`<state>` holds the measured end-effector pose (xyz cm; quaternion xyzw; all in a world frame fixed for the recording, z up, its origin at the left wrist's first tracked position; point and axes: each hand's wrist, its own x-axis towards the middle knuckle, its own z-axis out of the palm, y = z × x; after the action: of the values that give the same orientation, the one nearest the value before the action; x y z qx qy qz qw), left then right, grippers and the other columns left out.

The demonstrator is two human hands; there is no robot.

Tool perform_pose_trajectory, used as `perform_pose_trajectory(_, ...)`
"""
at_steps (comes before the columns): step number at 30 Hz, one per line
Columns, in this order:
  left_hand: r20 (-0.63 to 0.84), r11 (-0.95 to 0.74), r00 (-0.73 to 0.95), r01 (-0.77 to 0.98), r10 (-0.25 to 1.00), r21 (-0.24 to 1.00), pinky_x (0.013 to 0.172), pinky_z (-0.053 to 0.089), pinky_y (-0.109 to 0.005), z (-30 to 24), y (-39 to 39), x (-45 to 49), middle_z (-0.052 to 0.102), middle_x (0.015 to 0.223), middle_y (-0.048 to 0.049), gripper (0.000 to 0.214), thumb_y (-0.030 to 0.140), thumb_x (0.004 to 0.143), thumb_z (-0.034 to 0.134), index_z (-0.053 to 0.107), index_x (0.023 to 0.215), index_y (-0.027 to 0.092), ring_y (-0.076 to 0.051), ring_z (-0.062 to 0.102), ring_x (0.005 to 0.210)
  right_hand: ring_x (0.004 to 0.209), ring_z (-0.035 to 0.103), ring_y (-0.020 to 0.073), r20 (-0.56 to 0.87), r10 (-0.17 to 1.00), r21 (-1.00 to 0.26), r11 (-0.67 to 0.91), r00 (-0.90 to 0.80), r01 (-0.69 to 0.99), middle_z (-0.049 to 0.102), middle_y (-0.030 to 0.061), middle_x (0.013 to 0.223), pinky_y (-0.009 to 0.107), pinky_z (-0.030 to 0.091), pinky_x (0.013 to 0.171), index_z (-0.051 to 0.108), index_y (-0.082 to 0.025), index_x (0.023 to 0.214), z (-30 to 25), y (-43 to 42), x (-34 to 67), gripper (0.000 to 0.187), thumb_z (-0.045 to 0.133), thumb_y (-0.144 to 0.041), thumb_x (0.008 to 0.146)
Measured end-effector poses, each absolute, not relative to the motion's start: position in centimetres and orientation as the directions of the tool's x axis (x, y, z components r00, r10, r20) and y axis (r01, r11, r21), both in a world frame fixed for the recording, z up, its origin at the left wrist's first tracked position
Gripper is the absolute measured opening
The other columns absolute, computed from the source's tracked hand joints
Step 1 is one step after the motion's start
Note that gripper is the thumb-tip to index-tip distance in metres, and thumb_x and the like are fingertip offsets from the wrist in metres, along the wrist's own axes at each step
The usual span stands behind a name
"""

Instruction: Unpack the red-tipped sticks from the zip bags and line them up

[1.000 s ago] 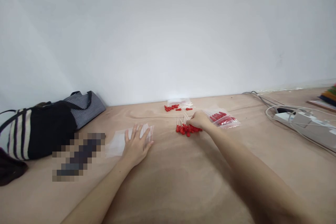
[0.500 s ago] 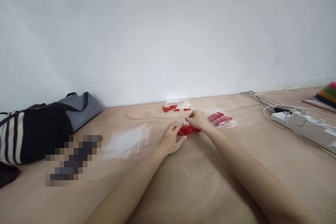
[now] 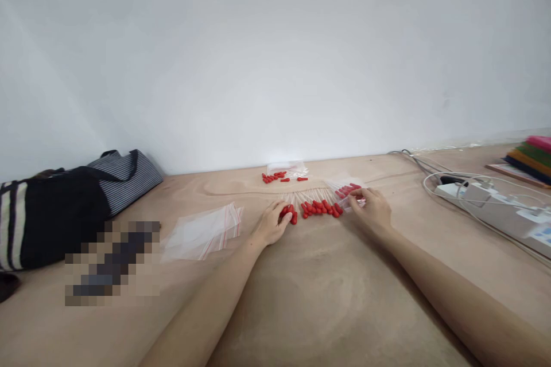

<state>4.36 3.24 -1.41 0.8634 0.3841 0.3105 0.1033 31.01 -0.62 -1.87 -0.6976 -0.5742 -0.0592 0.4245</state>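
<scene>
Several thin pale sticks with red bulb-shaped ends lie side by side in a fanned row, red ends toward me. At the row's left, my left hand is curled round a small group of the red ends, thumb in front; a gap parts this group from the others. To the right, a clear zip bag holds more red-ended sticks. My right hand is at this bag's near edge, fingers pinched together on it and covering part of it.
Flat clear zip bags with red seal lines lie at left. Behind the row are another clear bag and loose red pieces. A black striped bag stands far left; a white power strip with cables lies right.
My right hand has moved right, from the sticks' pale ends to the zip bag. The bunched sticks now lie spread in a row, and my left hand has closed round the left group.
</scene>
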Motion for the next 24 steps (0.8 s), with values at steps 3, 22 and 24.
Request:
perform_pose_trajectory(3, 0.433, -0.656, 0.497, 0.623, 0.752, 0.425, 0.091, 0.040, -0.034, -1.3, 3.1, 3.9, 0.054, 0.108, -0.0084, 0.031, 0.027, 0.080, 0.046, 0.050, 0.109, 0.016, -0.020, 0.050, 0.102, 0.086, 0.049, 0.0223, 0.587, 0.716, -0.510, -0.034, 0.378, 0.859, 0.060, 0.0085, 0.084, 0.032, 0.035, 0.078, 0.061, -0.018, 0.080, -2.3, 0.2, 31.9, 0.022, 0.044, -0.031, 0.072)
perform_pose_trajectory(22, 0.358, -0.578, 0.460, 0.717, 0.812, 0.390, 0.102, 0.023, -0.045, -2.6, 2.2, 5.4, 0.029, 0.138, -0.0124, 0.059, 0.043, 0.078, 0.050, 0.034, 0.129, 0.020, -0.028, 0.022, 0.128, 0.096, 0.044, 0.0312, 0.399, 0.687, -0.594, -0.310, 0.607, 0.742, 0.058, 0.0136, 0.090, 0.050, 0.027, 0.080, 0.063, -0.017, 0.078, -2.5, 1.8, 32.5, 0.035, 0.042, -0.045, 0.073)
perform_pose_trajectory(24, 0.347, -0.560, 0.445, 0.717, 0.826, 0.414, 0.102, 0.024, -0.045, -2.7, 1.9, 4.7, 0.028, 0.138, -0.0137, 0.062, 0.042, 0.077, 0.052, 0.031, 0.131, 0.019, -0.028, 0.022, 0.128, 0.088, 0.048, 0.0277, 0.427, 0.669, -0.677, -0.209, 0.608, 0.706, 0.059, 0.0118, 0.081, 0.045, 0.031, 0.079, 0.060, -0.016, 0.077, -2.4, 1.8, 32.5, 0.033, 0.039, -0.041, 0.076)
